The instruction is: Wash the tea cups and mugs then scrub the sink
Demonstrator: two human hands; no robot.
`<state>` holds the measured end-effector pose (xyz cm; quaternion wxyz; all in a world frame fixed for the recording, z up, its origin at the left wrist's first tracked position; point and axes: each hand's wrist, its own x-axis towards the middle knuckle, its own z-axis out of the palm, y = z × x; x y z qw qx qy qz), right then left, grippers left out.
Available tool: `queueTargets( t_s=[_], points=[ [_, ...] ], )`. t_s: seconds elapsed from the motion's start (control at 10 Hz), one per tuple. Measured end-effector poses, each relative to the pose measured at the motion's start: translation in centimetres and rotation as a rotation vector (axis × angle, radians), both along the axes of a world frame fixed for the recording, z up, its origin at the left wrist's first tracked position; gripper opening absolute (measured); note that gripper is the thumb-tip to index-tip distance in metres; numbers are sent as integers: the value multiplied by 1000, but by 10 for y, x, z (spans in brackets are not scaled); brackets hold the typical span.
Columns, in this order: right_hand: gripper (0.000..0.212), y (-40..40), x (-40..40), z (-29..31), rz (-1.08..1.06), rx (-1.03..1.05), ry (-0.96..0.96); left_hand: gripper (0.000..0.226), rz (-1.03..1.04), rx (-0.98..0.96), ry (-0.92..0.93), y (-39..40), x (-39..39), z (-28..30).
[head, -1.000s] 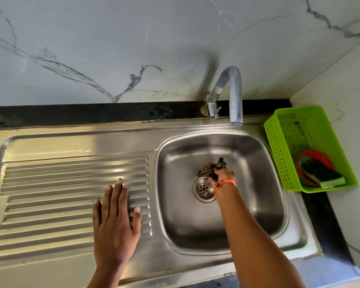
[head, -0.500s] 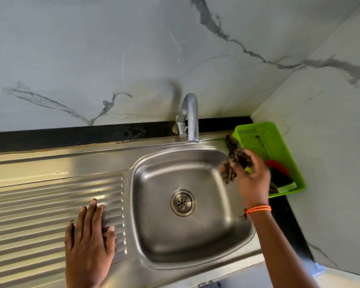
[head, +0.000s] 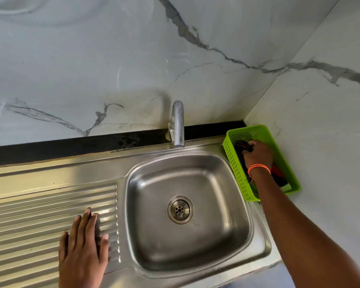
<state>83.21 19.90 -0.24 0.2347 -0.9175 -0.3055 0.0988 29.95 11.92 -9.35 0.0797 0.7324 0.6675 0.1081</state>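
Note:
The steel sink [head: 146, 175] has a bare basin with a round drain [head: 180, 209] at its middle. My right hand [head: 258, 155] reaches into the green basket [head: 235, 163] at the sink's right, with its fingers closed on a dark scrubber [head: 242, 144] at the basket's far end. An orange band circles that wrist. My left hand [head: 83, 248] lies flat with its fingers spread on the ribbed drainboard [head: 40, 215], holding nothing. No cups or mugs are in view.
A chrome tap [head: 178, 123] stands behind the basin, with no water running. The basket also holds a red item [head: 277, 171] and a dark sponge, mostly hidden by my arm. Marble walls close in behind and on the right.
My right hand lifted the scrubber from beside the drain, carried it right and lowered it into the green basket. My left hand stayed flat on the drainboard. The view tilted upward.

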Motion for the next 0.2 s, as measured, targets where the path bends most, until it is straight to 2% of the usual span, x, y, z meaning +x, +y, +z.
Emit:
queueTargets(
  t_s=[0.1, 0.2],
  points=[
    [37, -7, -16, 9, 25, 100, -117, 68, -31, 10, 16, 3, -2, -4],
    [37, -20, -45, 21, 112, 199, -153, 68, -70, -28, 5, -3, -6, 0]
  ],
)
